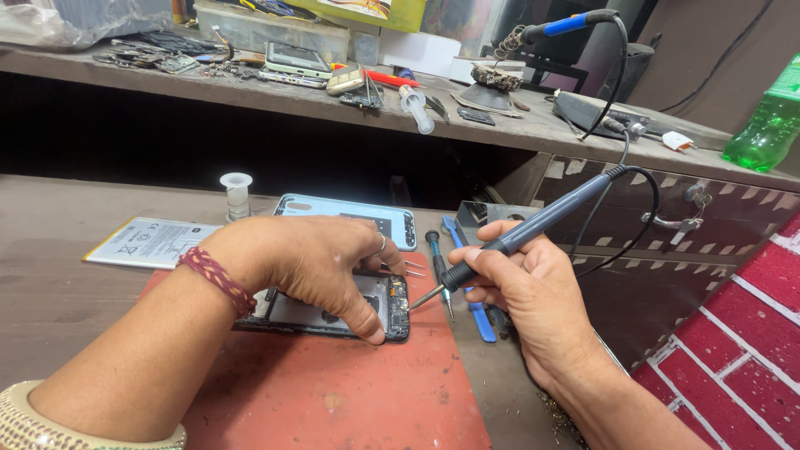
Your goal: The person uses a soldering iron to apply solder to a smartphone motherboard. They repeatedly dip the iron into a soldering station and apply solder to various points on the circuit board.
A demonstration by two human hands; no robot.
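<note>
Red rubber matting (333, 392) lies under an opened smartphone (333, 312), which the left hand (317, 267) pins flat with thumb and fingers while also pinching tweezers (408, 268); the right hand (533, 287) grips a soldering iron (517, 237) like a pen, its tip just beside the phone's exposed board at the right end. The phone's pale blue back cover (350, 212) is already off and lies behind it, a flat battery (150, 242) sits well to the left, so disassembly looks done and board work seems under way, reassembly left. A blue pry tool (475, 308) and a screwdriver (437, 267) lie between the hands, a solder spool (237, 193) stands behind.
</note>
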